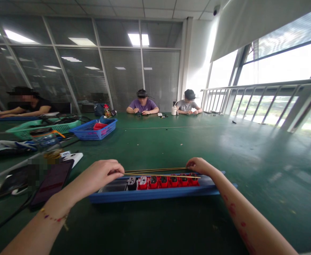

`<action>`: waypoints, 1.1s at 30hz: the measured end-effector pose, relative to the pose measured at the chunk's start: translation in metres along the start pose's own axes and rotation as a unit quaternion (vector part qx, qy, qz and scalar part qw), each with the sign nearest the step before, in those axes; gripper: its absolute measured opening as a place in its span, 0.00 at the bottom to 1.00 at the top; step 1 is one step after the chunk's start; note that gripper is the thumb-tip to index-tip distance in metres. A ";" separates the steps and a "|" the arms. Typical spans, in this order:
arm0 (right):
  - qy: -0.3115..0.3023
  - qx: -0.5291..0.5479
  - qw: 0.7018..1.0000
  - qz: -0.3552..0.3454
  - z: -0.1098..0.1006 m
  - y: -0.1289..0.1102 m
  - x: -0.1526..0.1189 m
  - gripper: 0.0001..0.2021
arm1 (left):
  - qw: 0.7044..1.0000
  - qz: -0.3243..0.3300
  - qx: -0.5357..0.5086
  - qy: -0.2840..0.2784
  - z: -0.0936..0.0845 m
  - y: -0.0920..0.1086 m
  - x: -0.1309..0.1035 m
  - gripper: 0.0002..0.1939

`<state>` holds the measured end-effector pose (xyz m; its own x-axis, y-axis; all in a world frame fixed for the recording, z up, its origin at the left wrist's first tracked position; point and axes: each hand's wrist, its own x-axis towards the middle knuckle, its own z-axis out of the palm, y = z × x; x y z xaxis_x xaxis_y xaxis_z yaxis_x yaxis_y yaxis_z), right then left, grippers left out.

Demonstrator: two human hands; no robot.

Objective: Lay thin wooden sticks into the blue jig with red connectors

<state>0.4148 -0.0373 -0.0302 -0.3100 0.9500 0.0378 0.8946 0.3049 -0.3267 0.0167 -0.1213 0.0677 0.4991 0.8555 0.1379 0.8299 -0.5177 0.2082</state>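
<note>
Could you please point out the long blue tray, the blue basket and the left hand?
Long blue tray (157,193): head view, near side wall.
Blue basket (107,130): head view, outer wall.
Left hand (105,171): head view, middle of the hand.

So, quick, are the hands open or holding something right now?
Left hand: closed, pinching thin yellow sticks at one end.
Right hand: fingertips at the other end of some sticks; whether they grip cannot be told.

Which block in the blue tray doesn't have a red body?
The black-bodied block at the row's left end, nearest the left hand; the other blocks in the blue tray have red bodies.
</note>
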 end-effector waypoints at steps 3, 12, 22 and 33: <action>0.011 -0.015 1.000 0.015 0.000 0.001 0.000 0.13 | 0.999 -0.024 0.024 0.026 -0.020 -0.015 -0.002 0.12; 0.033 -0.057 0.996 0.053 0.001 0.003 0.000 0.15 | 0.998 -0.041 0.016 -0.045 0.010 -0.036 0.030 0.11; 0.015 -0.045 0.999 0.021 -0.001 0.001 -0.002 0.11 | 0.996 -0.006 0.064 -0.067 0.061 -0.029 0.070 0.06; -0.055 -0.132 0.988 -0.058 -0.014 -0.013 0.002 0.12 | 0.991 -0.022 0.088 -0.103 0.070 -0.048 0.078 0.11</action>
<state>0.4072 -0.0380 -0.0133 -0.4354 0.8990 -0.0465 0.8994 0.4321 -0.0670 0.0335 -0.0289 0.0007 0.4875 0.8701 -0.0726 0.8731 -0.4862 0.0360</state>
